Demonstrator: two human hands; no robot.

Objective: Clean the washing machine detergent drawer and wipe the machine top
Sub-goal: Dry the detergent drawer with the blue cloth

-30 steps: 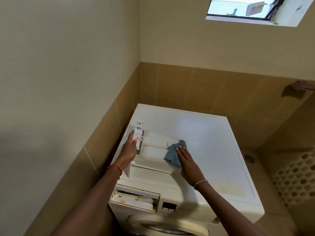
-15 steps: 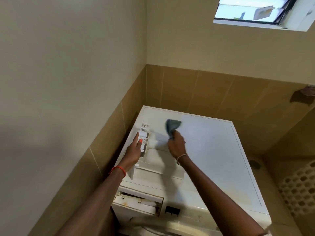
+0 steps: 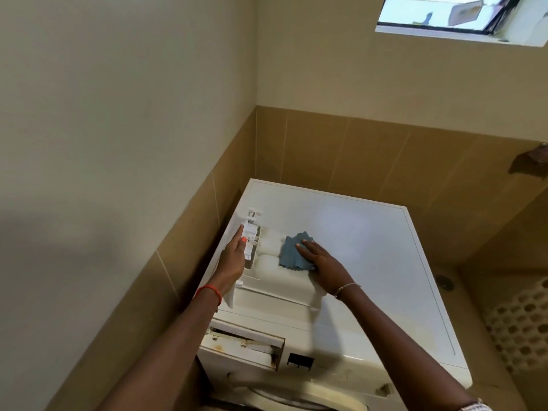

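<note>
Head view shows the detergent drawer (image 3: pixel 268 266) lying on the machine top (image 3: pixel 370 247), out of its slot (image 3: pixel 246 342). The left hand (image 3: pixel 232 262) grips its left wall, a stiff place to hold; the plastic looks light, perhaps slippery. The right hand (image 3: pixel 323 262), fingers straight, presses a soft blue cloth (image 3: pixel 292 253) on the compartments, which look empty. The slot shows brown stains.
</note>
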